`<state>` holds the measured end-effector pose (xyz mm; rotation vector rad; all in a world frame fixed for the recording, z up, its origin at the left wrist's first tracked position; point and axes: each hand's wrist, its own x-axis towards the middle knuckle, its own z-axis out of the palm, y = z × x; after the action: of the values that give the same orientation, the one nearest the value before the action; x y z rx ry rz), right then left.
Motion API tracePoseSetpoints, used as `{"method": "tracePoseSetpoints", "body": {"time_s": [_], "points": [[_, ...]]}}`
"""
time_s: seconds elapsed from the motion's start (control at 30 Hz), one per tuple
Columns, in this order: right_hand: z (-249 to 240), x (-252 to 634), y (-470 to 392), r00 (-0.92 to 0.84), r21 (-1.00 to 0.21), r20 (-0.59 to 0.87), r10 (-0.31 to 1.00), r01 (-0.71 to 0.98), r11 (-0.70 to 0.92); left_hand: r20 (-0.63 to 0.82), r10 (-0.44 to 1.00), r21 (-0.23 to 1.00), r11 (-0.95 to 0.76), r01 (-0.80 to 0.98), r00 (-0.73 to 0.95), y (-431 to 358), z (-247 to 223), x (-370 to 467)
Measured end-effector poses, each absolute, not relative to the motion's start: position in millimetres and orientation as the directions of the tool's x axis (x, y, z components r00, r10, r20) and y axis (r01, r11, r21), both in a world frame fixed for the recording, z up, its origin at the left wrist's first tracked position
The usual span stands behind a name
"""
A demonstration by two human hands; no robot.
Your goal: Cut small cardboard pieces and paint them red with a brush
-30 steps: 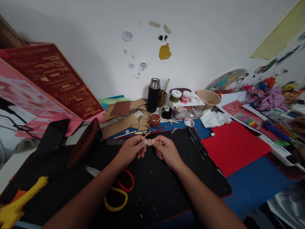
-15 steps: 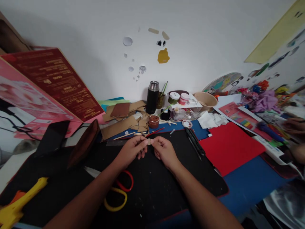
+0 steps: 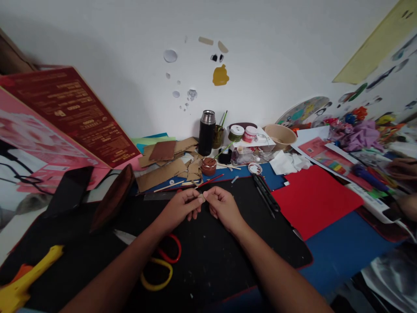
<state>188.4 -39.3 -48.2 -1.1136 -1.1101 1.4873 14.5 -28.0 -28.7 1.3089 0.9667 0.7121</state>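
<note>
My left hand (image 3: pixel 183 206) and my right hand (image 3: pixel 224 208) meet above the black mat (image 3: pixel 208 256), fingertips almost touching. Both pinch a small tan piece (image 3: pixel 202 198), which looks like cardboard; the fingers cover most of it. Under my left forearm lie scissors (image 3: pixel 156 274) with one red and one yellow handle loop. A clear ruler (image 3: pixel 158 196) rests just beyond my left hand. Right of my right hand is a black utility knife (image 3: pixel 266 194).
Cardboard scraps (image 3: pixel 163 173), a jar of brown paint (image 3: pixel 209 166) and a black flask (image 3: pixel 207 134) stand along the wall. Red paper (image 3: pixel 319 202) lies right, a yellow glue gun (image 3: pixel 35 274) lower left. Another person's hand (image 3: pixel 402 167) shows at the right edge.
The tan piece shows less between my fingertips, and my hands have shifted very slightly. The whole view has moved a little; nothing on the table has been displaced.
</note>
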Motion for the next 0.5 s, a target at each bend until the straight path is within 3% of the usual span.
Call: {"method": "tracePoseSetpoints", "body": {"time_s": [0.13,0.33,0.5], "points": [[-46.6,188.4,-38.9,-0.154,-0.969,-0.129,0.98,-0.19,-0.157,-0.175,0.876,0.985,0.158,0.076,0.449,-28.0,-29.6,13.9],[-43.1,190.2,-39.4,-0.139,-0.961,-0.137,0.981,-0.222,-0.165,-0.2,0.925,0.968,0.238,-0.083,0.322,-26.5,-35.5,12.7],[-42.5,189.3,-40.7,-0.159,-0.974,-0.14,0.977,-0.157,-0.165,-0.196,0.936,0.964,0.239,-0.118,0.294,-27.1,-37.8,13.3]]}}
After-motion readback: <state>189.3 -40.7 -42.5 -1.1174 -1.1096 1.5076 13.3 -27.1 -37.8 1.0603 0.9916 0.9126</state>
